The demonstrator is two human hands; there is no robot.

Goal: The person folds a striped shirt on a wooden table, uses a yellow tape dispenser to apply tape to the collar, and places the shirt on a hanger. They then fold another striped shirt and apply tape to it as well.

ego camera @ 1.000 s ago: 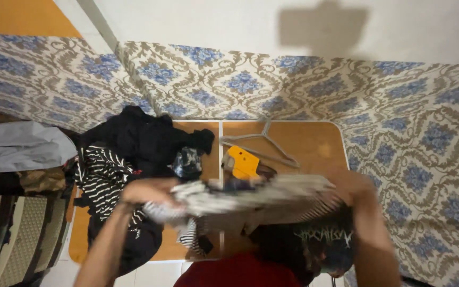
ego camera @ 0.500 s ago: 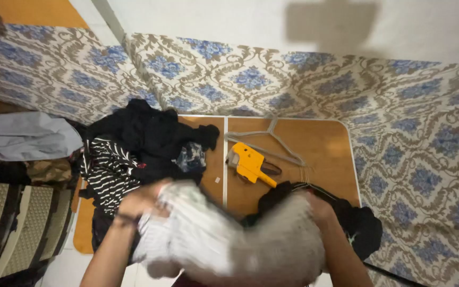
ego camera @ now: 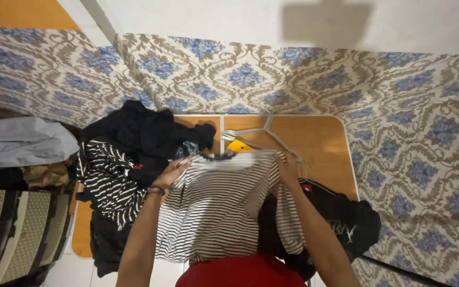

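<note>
We hold a striped shirt (ego camera: 224, 207) spread flat between our two hands, over the near half of the wooden surface (ego camera: 320, 143), so its front lies open and its shoulders sit level. Our left hand (ego camera: 170, 174) pinches the shirt's left shoulder, fingers pressed together on the cloth; our right hand (ego camera: 288, 166) grips the right shoulder the same way. Just beyond the shirt's collar lies a grey hanger (ego camera: 264, 130), with a yellow tool (ego camera: 238, 146) half hidden by the collar. Left of the shirt sits a pile of black and black-and-white striped clothes (ego camera: 128, 154). Right of the shirt, a black garment (ego camera: 346, 218) lies partly under its hem and sleeve.
</note>
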